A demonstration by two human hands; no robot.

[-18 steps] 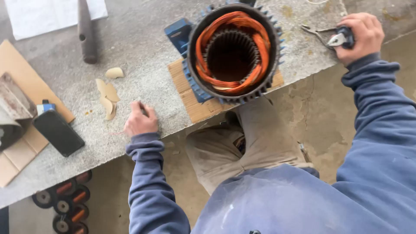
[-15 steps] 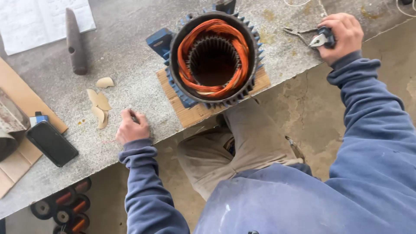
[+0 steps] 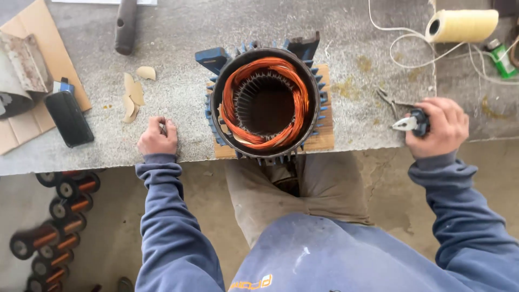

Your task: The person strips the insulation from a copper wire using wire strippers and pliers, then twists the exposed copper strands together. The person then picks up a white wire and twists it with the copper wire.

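While you are standing at the grey stone worktop [image 3: 357,32], your right hand [image 3: 439,127] is closing its fingers around the dark handles of a pair of pliers [image 3: 404,113], whose metal nose is pointing left and away from you, resting on the stone near the front edge. Your left hand [image 3: 157,137] is lying curled on the worktop near its front edge, fingers folded narrow over a small dark slender item [image 3: 162,128] that is mostly hidden, so you cannot tell what it is.

Between your hands, a motor stator [image 3: 265,103] is sitting upright in its blue finned housing on a piece of cardboard [image 3: 324,138], orange copper windings ringing the open bore. It is standing well apart from both hands.

Items lying about:
- tan paper scraps [image 3: 132,94], just beyond your left hand;
- a black rectangular device [image 3: 68,118], further left, partly on a brown cardboard sheet [image 3: 43,38];
- a dark cylindrical handle [image 3: 126,26], at the far edge;
- a spool of pale twine [image 3: 464,25], far right, its loose cord [image 3: 400,43] trailing across the stone;
- a small green container [image 3: 501,58], beside the spool;
- reels of copper wire [image 3: 57,216], on the floor below, at your left.
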